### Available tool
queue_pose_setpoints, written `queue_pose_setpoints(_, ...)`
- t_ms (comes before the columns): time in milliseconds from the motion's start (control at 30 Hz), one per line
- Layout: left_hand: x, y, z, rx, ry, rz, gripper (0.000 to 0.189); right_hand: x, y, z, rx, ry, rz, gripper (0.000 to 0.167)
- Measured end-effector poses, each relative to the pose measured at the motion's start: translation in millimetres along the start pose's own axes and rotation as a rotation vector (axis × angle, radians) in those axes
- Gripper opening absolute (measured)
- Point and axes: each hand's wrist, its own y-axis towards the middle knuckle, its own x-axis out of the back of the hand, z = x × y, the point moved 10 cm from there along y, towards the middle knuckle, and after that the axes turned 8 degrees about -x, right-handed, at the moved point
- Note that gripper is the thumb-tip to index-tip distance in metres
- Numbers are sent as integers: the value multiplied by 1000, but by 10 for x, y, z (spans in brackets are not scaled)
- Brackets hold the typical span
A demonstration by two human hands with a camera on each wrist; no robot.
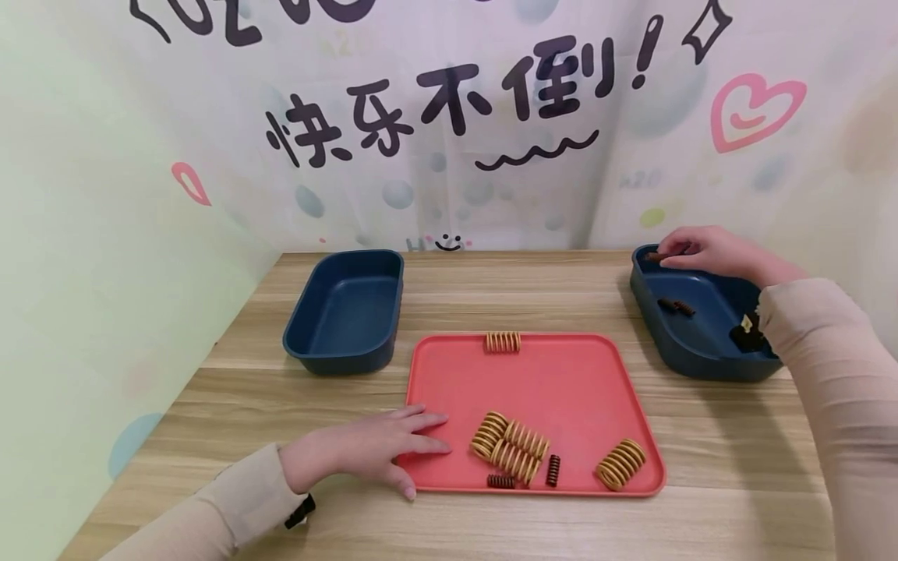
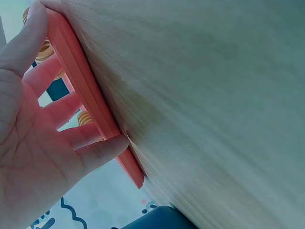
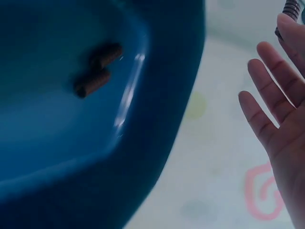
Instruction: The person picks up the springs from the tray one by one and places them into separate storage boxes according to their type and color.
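My right hand (image 1: 722, 253) pinches a dark brown coil spring (image 1: 654, 256) between thumb and forefinger, over the far left corner of the right blue bin (image 1: 691, 367); the right wrist view also shows this spring (image 3: 291, 8). Two similar brown springs (image 1: 677, 306) lie on that bin's floor. My left hand (image 1: 372, 452) rests with spread fingers on the left edge of a red tray (image 1: 561, 382). On the tray are several gold coil springs: a cluster (image 1: 489, 435) near the front, one at the far rim (image 1: 503, 342), one at front right (image 1: 620, 464). Two brown springs (image 1: 553, 471) lie by the near rim.
A second blue bin (image 1: 344, 363) stands behind the tray on the left. Everything sits on a wood-grain table (image 1: 281, 421). A printed cloth (image 1: 449, 195) hangs along the back edge, and a pale wall (image 1: 84, 273) rises at the left.
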Motion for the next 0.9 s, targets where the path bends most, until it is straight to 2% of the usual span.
queue_pose_setpoints(167, -3, 6, 9, 2, 4, 4, 66, -24, 22, -290, -132, 40, 14, 26)
queue_pose_setpoints(333, -5, 10, 13, 3, -1, 12, 66, -94, 48, -465, -180, 22, 35, 29)
queue_pose_setpoints(533, -6, 12, 7, 5, -5, 14, 65, -177, 66, -559, -192, 29, 66, 29)
queue_pose_setpoints(733, -10, 13, 11, 6, -2, 10, 66, -248, 52, -616, -150, -23, 71, 18)
queue_pose_setpoints(900, -7, 15, 10, 6, -1, 10, 66, -351, 29, -680, -161, -12, 126, 17)
